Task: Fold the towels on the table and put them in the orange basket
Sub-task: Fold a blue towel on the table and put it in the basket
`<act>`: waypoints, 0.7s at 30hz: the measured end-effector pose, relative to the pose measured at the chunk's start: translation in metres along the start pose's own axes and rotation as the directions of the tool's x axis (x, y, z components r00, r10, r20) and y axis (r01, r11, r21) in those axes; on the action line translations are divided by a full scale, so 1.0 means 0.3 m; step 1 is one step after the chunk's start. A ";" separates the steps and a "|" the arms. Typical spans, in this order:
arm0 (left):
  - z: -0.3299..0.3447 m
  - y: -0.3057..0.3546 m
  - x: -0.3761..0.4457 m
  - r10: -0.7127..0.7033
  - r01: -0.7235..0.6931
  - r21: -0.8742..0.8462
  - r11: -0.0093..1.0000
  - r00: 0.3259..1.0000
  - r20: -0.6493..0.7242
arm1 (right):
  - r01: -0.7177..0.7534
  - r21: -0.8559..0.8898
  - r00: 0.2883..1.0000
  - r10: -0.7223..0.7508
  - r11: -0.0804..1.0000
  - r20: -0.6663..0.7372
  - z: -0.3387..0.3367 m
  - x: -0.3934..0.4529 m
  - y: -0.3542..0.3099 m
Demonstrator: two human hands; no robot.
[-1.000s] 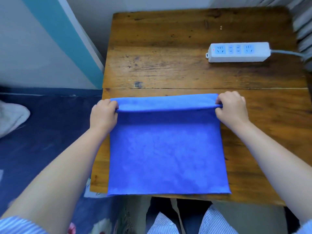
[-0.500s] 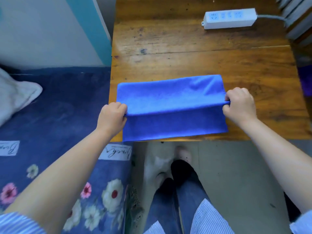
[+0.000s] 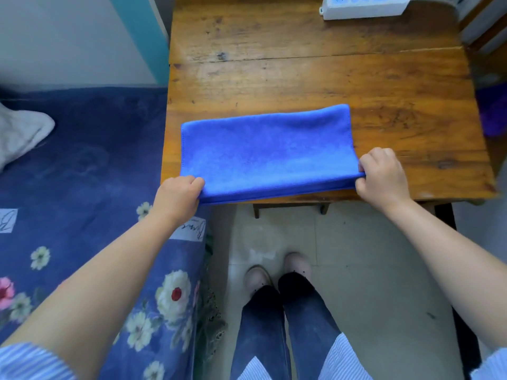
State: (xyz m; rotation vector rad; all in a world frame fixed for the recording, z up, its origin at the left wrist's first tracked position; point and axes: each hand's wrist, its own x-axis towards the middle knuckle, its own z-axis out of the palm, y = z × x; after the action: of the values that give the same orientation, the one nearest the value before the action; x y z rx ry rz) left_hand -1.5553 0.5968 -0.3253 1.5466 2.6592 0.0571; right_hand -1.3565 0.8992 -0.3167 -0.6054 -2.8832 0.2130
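Wooden table (image 3: 315, 78), worn and scratched, white power strip (image 3: 363, 6) at its far edge, partly cut off by the frame. Blue floral bedspread (image 3: 82, 165) to your left, touching the table's side; pale tiled floor (image 3: 370, 256) below, your feet on it. Blue towel (image 3: 263, 149) lies folded in half on the table's near edge, long side running left to right, fold line toward the far side. Your left hand (image 3: 178, 196) pinches the towel's near left corner, fingers curled round both layers. Your right hand (image 3: 381, 174) pinches the near right corner, fingers curled over the top and thumb at the edge. Near edges of the two layers sit almost flush with the table's edge. Orange basket out of view.
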 end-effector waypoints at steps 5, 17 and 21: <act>0.036 0.022 0.005 -0.071 0.019 0.213 0.977 0.969 0.236 | 0.026 -0.053 0.986 -0.017 0.998 0.164 0.019 -0.019 0.000; 0.045 0.042 -0.006 -0.211 0.098 0.257 0.962 0.863 0.459 | 0.078 -0.120 0.968 -0.046 0.990 0.248 0.042 -0.050 -0.005; 0.011 0.065 0.051 -0.227 0.233 -0.006 0.972 0.950 0.214 | 0.099 -0.042 0.990 -0.094 0.994 0.109 0.024 0.028 -0.080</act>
State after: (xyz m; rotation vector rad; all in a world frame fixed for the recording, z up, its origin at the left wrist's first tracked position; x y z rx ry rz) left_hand -1.5457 0.6196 -0.3280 1.1509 2.6311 -0.0745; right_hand -1.3747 0.8801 -0.3183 -0.4744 -3.0194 0.1691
